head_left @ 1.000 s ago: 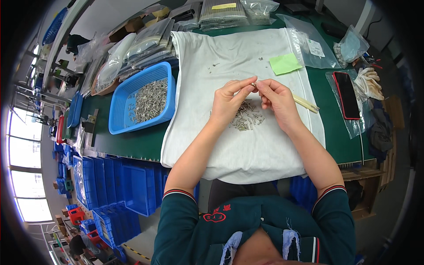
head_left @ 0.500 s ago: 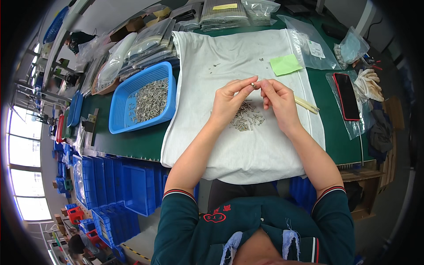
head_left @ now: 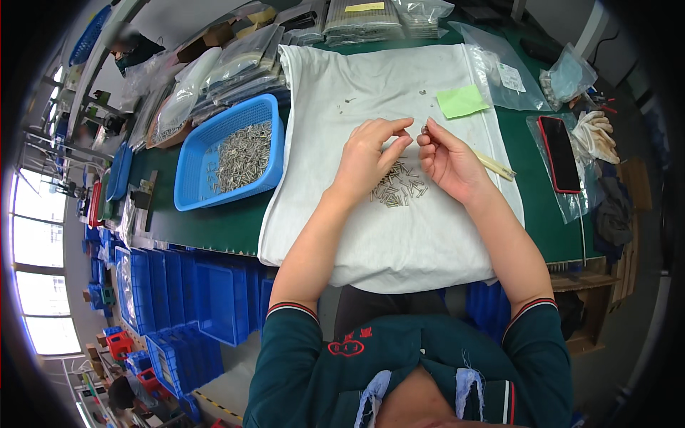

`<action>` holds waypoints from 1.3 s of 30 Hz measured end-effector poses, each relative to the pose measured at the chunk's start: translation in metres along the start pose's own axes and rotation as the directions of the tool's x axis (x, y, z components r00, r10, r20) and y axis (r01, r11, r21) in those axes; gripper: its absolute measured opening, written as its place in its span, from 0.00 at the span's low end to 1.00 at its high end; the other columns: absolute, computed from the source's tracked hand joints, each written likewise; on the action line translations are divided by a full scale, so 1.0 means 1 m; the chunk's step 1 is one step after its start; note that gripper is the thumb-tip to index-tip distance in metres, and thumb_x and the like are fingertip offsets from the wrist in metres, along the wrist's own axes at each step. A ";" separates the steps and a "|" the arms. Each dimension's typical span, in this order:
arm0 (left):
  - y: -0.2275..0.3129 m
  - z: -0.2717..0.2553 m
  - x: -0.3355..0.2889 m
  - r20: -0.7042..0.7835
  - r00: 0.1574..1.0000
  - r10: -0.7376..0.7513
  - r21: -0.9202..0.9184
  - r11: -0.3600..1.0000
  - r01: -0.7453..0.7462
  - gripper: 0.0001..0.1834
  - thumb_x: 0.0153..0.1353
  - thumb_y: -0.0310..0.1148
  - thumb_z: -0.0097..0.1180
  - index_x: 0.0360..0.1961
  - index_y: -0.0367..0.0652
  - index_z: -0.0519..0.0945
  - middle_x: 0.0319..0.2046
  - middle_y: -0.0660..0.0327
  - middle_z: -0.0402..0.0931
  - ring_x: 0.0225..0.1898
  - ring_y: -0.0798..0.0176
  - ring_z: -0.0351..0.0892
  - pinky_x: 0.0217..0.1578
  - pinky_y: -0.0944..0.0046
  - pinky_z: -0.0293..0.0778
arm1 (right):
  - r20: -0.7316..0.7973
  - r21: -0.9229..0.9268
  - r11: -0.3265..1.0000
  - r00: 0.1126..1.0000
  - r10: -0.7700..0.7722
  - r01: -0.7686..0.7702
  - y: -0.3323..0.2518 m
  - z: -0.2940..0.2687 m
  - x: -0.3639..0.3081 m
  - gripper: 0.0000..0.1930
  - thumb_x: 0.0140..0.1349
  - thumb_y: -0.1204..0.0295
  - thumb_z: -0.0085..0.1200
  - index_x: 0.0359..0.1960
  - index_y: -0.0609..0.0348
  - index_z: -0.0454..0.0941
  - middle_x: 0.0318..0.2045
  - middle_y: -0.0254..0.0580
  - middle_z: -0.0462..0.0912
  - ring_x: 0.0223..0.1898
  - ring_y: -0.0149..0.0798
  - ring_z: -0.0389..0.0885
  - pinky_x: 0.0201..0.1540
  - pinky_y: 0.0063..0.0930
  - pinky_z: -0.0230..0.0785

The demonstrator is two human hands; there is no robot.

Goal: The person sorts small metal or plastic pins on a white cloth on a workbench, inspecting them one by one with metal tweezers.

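My right hand (head_left: 452, 162) is closed, thumb and forefinger pinching a small metal pin (head_left: 426, 130); the fingers partly cover it. Facing it from the left is my left hand (head_left: 369, 153), its thumb and forefinger parted and nothing seen between them. Both hands are above a white cloth (head_left: 321, 235). Just below them on the cloth is a loose pile of small silvery metal pins (head_left: 398, 191), its far side partly hidden by my left hand. To the left stands a blue plastic basket (head_left: 187, 178) holding many similar metal pieces (head_left: 246, 157).
A green paper slip (head_left: 461, 102) and a pale yellow tweezer-like strip (head_left: 494, 166) lie on the cloth's right. Farther right are a red-edged phone (head_left: 559, 155) and white gloves (head_left: 596, 135). Bagged parts (head_left: 364, 25) line the table's back. Blue crates (head_left: 225, 303) stand below left.
My hands have drawn apart. The small metal pin both hands were touching is now in my right hand alone, and my left fingers have spread.
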State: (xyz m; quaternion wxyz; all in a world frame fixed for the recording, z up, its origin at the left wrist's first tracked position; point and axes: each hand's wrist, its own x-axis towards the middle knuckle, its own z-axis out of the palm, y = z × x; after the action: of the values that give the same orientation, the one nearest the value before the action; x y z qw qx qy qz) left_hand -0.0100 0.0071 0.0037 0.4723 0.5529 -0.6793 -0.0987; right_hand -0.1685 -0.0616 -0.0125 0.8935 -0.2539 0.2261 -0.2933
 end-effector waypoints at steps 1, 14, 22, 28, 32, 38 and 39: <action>-0.004 -0.002 0.000 0.000 1.000 -0.004 0.000 1.000 0.004 0.11 0.53 0.28 0.56 0.39 0.42 0.80 0.31 0.61 0.78 0.34 0.60 0.74 0.36 0.64 0.69 | 0.042 0.063 0.998 0.999 -0.009 0.006 0.000 0.000 0.001 0.09 0.61 0.66 0.50 0.37 0.58 0.72 0.27 0.30 0.73 0.28 0.22 0.72 0.31 0.16 0.70; -0.019 -0.014 -0.010 0.271 0.951 -0.149 0.480 0.877 0.000 0.06 0.50 0.33 0.56 0.28 0.45 0.80 0.32 0.61 0.74 0.42 0.57 0.70 0.51 0.55 0.58 | -0.029 0.180 0.981 0.997 -0.074 0.078 -0.007 -0.002 0.001 0.10 0.60 0.68 0.48 0.39 0.60 0.71 0.28 0.31 0.73 0.28 0.23 0.73 0.33 0.19 0.73; -0.010 -0.036 -0.016 0.505 0.823 -0.259 0.331 0.939 0.092 0.09 0.46 0.33 0.57 0.30 0.44 0.80 0.36 0.60 0.72 0.47 0.56 0.68 0.60 0.40 0.46 | -0.054 0.082 0.996 0.998 -0.034 0.038 -0.004 -0.002 0.001 0.09 0.60 0.66 0.49 0.39 0.56 0.72 0.27 0.26 0.72 0.24 0.19 0.70 0.26 0.15 0.69; -0.011 -0.027 -0.013 0.487 0.846 -0.217 0.475 0.879 -0.049 0.08 0.46 0.33 0.57 0.29 0.46 0.78 0.29 0.63 0.72 0.43 0.59 0.70 0.59 0.40 0.47 | -0.098 -0.017 1.000 0.995 -0.026 0.024 0.001 0.001 0.000 0.10 0.60 0.66 0.49 0.41 0.56 0.72 0.26 0.25 0.72 0.24 0.19 0.69 0.26 0.14 0.67; -0.010 -0.027 -0.009 0.403 0.906 -0.129 0.373 0.927 -0.035 0.06 0.49 0.32 0.54 0.29 0.46 0.79 0.28 0.63 0.73 0.40 0.59 0.72 0.59 0.40 0.46 | -0.100 -0.052 0.999 0.995 -0.013 0.008 0.002 0.006 -0.003 0.10 0.60 0.66 0.50 0.41 0.56 0.73 0.26 0.24 0.72 0.24 0.18 0.68 0.26 0.13 0.66; -0.004 -0.022 0.001 0.188 0.972 -0.138 -0.002 0.990 0.141 0.06 0.51 0.30 0.55 0.31 0.43 0.80 0.31 0.61 0.75 0.38 0.61 0.74 0.52 0.55 0.62 | -0.109 -0.263 0.964 0.994 0.001 -0.029 0.005 0.015 -0.009 0.12 0.59 0.66 0.51 0.42 0.58 0.74 0.26 0.24 0.72 0.24 0.17 0.67 0.24 0.11 0.63; -0.004 -0.020 0.002 0.138 0.972 -0.188 -0.173 0.962 0.211 0.07 0.51 0.29 0.55 0.33 0.42 0.80 0.33 0.61 0.76 0.37 0.61 0.75 0.47 0.62 0.67 | -0.084 -0.285 0.957 0.996 0.026 -0.048 0.005 0.015 -0.009 0.12 0.59 0.66 0.52 0.42 0.59 0.74 0.26 0.24 0.72 0.24 0.16 0.67 0.23 0.10 0.63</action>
State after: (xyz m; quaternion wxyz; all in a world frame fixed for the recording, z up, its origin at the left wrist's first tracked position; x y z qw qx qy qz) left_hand 0.0078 0.0118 0.0123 0.4681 0.5650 -0.6349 -0.2421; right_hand -0.1647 -0.0477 -0.0016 0.8429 -0.3647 0.3062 -0.2504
